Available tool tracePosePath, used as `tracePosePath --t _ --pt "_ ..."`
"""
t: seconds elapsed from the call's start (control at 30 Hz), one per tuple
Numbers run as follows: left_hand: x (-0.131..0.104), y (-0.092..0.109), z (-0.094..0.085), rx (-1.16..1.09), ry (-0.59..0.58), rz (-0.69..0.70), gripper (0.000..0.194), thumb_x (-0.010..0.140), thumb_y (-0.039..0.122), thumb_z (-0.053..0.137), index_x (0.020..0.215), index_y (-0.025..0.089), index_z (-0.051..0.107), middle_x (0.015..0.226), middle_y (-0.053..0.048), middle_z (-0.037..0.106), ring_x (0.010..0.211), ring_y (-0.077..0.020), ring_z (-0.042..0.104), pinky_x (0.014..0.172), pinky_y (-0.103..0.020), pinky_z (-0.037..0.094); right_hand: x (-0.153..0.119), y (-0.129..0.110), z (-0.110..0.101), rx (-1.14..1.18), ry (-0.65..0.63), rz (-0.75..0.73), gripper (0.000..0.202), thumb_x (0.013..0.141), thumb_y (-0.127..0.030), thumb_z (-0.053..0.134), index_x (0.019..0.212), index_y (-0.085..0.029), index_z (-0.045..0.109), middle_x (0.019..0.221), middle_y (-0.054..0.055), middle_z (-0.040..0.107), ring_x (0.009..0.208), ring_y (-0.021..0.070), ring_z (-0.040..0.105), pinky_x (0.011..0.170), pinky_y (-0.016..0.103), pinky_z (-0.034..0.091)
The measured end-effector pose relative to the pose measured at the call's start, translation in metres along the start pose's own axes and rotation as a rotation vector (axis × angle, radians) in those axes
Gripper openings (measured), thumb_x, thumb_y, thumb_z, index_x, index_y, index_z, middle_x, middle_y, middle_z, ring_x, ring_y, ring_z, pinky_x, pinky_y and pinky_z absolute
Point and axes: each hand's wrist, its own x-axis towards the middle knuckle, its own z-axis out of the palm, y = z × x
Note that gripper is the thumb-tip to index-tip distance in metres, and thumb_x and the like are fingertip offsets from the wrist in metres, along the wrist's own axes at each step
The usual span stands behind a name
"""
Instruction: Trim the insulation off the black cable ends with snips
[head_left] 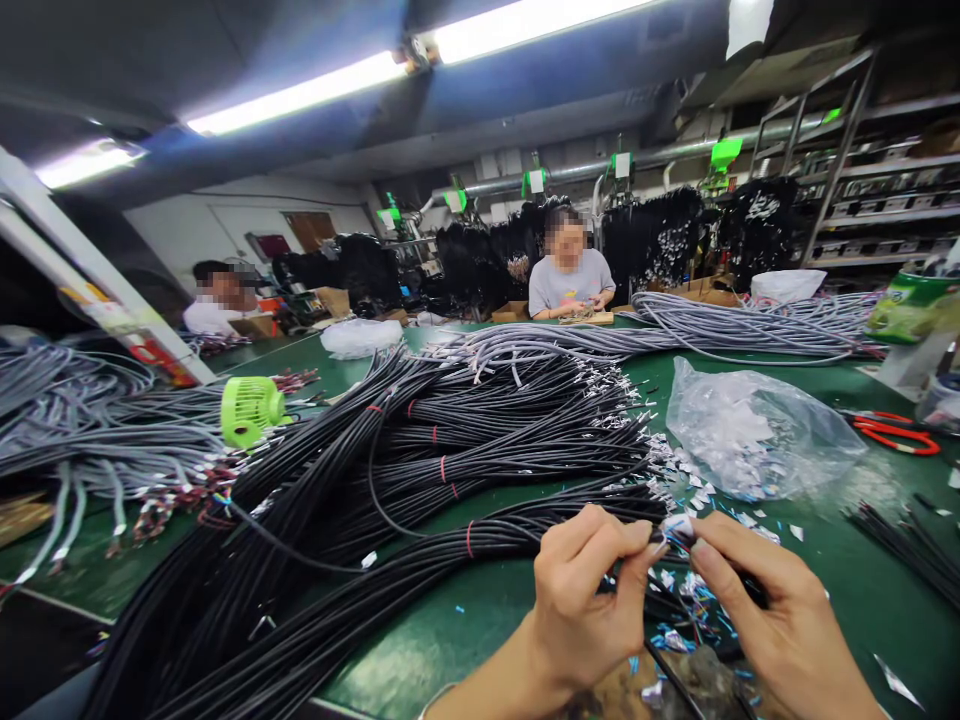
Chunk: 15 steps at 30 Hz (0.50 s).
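Note:
My left hand (596, 585) is closed in a pinch near the end of a black cable (675, 680), which runs down below the fingers. Against it, my right hand (776, 605) pinches a small white wrapping (679, 524) at that cable end, with thin coloured wires partly showing. The fingertips of both hands nearly meet, so the exact grip is partly hidden. Just left of the hands lie bundles of black cables (480, 455), tied with red bands, their stripped ends showing white. Under the hands are blue and white scraps (694, 595).
A clear plastic bag (757, 430) of scraps and red-handled scissors (896, 432) lie right on the green table (405, 640). Grey cables (720, 325) stretch across the back. A green fan (251, 410) stands left. Two people (570, 275) sit opposite. More black cables (907, 545) lie right.

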Motion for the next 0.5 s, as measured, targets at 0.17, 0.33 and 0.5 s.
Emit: tracePosePath --t 0.17,0.33,0.5 --pt "-0.0008 -0.0007 0.0008 -0.006 0.006 0.022 0.018 0.073 -0.002 0.059 0.084 0.012 0.062 0.063 -0.003 0.061 0.055 -0.0114 0.051 0.049 -0.023 0.041 -0.0012 -0.0012 0.0011 0.02 0.019 0.002 0.024 0.084 -0.031 0.057 0.099 -0.022 0.073 0.094 0.006 0.075 0.082 0.0202 0.072 0.074 0.026 0.058" --pt "-0.0008 0.0004 0.0008 0.015 0.012 0.027 0.018 0.073 -0.002 0.059 0.084 0.012 0.062 0.063 -0.003 0.061 0.054 -0.0112 0.052 0.049 -0.023 0.041 -0.0011 -0.0042 0.0019 0.047 0.034 0.059 0.023 0.084 -0.033 0.058 0.095 -0.023 0.074 0.094 0.006 0.075 0.083 0.0213 0.071 0.077 0.028 0.058" --pt "-0.0006 0.0007 0.0008 0.025 0.011 0.032 0.018 0.075 -0.001 0.058 0.085 0.014 0.062 0.063 -0.003 0.062 0.054 -0.0112 0.052 0.048 -0.023 0.042 -0.0023 -0.0013 0.0028 0.041 0.024 0.047 0.024 0.084 -0.034 0.057 0.095 -0.023 0.075 0.094 0.006 0.075 0.082 0.0219 0.071 0.076 0.03 0.058"
